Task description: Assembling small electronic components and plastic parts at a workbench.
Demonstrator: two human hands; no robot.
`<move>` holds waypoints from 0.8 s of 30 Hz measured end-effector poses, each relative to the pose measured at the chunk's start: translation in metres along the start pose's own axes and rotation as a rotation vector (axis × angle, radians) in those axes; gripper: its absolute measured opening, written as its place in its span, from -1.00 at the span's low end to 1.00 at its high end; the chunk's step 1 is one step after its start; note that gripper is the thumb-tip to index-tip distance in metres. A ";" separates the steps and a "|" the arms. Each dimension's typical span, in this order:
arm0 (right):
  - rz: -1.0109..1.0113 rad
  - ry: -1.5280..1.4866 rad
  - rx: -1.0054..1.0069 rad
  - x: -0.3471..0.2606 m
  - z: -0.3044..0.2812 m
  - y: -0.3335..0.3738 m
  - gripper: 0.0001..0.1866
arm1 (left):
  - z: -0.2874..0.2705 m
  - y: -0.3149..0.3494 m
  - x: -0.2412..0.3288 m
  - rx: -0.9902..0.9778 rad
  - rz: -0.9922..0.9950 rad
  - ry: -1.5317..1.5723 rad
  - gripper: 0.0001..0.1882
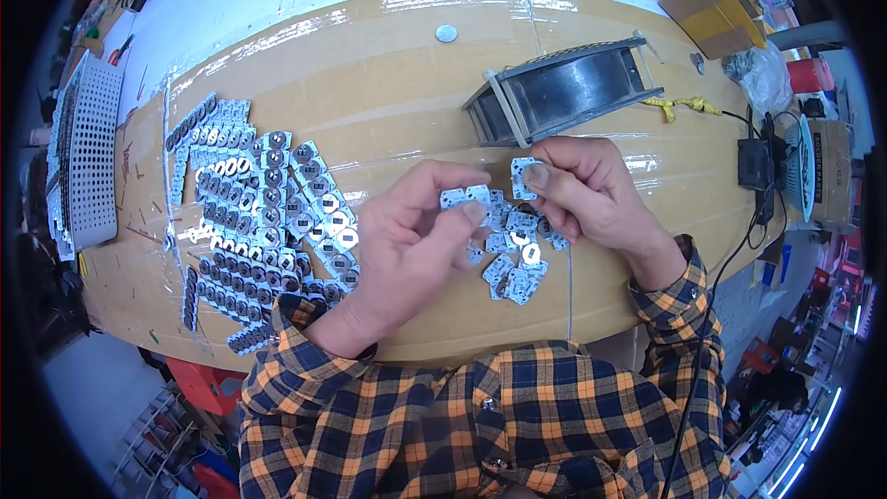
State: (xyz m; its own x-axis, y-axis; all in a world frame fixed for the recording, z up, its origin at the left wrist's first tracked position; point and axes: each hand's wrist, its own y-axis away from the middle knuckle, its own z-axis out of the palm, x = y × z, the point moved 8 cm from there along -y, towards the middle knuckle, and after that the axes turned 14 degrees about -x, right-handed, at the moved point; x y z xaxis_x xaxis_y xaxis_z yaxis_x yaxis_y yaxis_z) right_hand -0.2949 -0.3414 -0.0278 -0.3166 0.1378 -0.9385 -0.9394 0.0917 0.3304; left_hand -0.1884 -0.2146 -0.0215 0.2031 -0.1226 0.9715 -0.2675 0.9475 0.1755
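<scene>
Between the thumb and fingers of my left hand (407,236) is a small pale circuit board (453,195), perhaps two pieces side by side. My right hand (596,189) pinches another small circuit board (519,167) by its edge. The two boards are held a short gap apart. Below and between my hands lies a loose pile of single circuit boards (522,282), some overlapping, partly hidden by my fingers. To the left of my left hand, several strips of joined circuit boards (245,212) with round dark parts are stacked on the cardboard-covered table (370,65).
A black fan-like unit in a frame (573,88) stands beyond my right hand. A round metal disc (446,33) lies farther back. At the left edge stands a perforated white tray (96,148); at the far right are a yellow box (711,5), a black adapter (758,164) and cables.
</scene>
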 end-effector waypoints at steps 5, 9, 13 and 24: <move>-0.071 0.127 -0.024 -0.008 0.004 0.003 -0.68 | 0.004 -0.002 -0.013 -0.114 -0.161 0.224 -0.81; -0.089 0.150 -0.033 -0.010 0.007 0.004 -0.69 | 0.009 -0.003 -0.014 -0.145 -0.122 0.220 -0.82; -0.094 0.169 -0.044 -0.010 0.008 0.003 -0.69 | 0.009 -0.003 -0.014 -0.116 -0.090 0.201 -0.82; -0.031 0.096 -0.098 -0.007 0.014 0.005 -0.68 | 0.009 -0.004 -0.003 -0.073 0.216 -0.141 -0.89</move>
State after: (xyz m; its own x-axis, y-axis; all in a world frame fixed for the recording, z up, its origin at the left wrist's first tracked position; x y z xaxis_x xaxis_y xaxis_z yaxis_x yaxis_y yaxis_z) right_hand -0.2952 -0.3283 -0.0182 -0.2937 0.0414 -0.9550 -0.9559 -0.0029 0.2938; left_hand -0.1962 -0.2201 -0.0241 0.0140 0.0494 0.9987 -0.2203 0.9744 -0.0451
